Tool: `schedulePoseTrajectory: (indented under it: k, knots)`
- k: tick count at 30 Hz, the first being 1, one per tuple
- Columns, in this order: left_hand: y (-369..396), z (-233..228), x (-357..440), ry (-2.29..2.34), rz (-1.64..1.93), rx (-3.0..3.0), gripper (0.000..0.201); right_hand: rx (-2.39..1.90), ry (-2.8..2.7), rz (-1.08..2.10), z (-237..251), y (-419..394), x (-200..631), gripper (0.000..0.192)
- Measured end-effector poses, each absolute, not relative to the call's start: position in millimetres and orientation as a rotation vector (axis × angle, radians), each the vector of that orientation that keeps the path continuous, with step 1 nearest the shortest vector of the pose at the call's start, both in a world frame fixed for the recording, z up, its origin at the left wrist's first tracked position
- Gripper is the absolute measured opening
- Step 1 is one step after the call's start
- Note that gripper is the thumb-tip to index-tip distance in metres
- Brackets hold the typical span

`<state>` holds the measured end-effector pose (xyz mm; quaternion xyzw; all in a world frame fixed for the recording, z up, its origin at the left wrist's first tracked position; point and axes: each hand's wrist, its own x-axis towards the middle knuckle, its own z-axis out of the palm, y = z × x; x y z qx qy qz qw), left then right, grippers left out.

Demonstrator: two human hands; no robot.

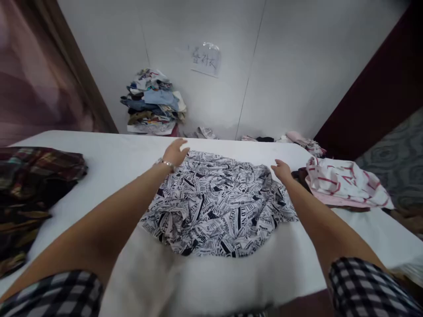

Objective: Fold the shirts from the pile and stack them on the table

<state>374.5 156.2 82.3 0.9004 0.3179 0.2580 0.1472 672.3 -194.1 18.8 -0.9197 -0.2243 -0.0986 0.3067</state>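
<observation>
A crumpled garment [228,207] with a black-and-white newspaper print lies spread on the white table in front of me. At its far left edge is my left hand [176,152], a bracelet at the wrist, its fingers stretched out and apart. My right hand [282,171] is beside the garment's far right corner, fingers also extended and thumb apart. Neither hand has visible fabric in its grasp. Whether the fingertips touch the cloth I cannot tell.
Dark plaid clothes [39,176] lie at the left. A tall pile of folded clothes [155,103] stands against the back wall, near a paper sign [205,59]. To the right is a stack topped by a white-and-red garment [350,182]. The white table [109,154] has more cloth along its far edge.
</observation>
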Motion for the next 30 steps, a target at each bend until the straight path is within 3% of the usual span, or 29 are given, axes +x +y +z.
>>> schedulePoseTrajectory:
  k: [5,8,10,13,20,23,26,30]
  knots:
    - [122,41,326,0.818,0.182,2.775,0.049,-2.42,-0.864,-0.062,15,-199,621,0.03]
    - [106,26,317,0.869,-0.015,2.86,0.059,-2.414,-1.116,0.144,13,-177,584,0.043]
    - [95,21,320,0.894,-0.074,2.85,0.045,-2.473,-1.202,0.199,10,-158,565,0.054]
    - [85,23,322,0.929,-0.006,2.844,0.026,-2.606,-1.231,0.208,4,-136,549,0.059]
    - [136,66,291,1.271,0.477,2.434,0.041,-2.455,-1.264,0.283,-6,-158,547,0.053]
    - [149,68,275,1.159,0.624,2.141,0.049,-2.263,-1.254,0.278,-10,-190,535,0.05]
    - [130,56,252,0.951,0.595,2.134,0.056,-2.124,-1.335,0.202,-13,-229,513,0.04]
    - [83,35,208,0.647,0.23,2.482,0.05,-2.05,-1.521,0.149,-16,-283,482,0.036]
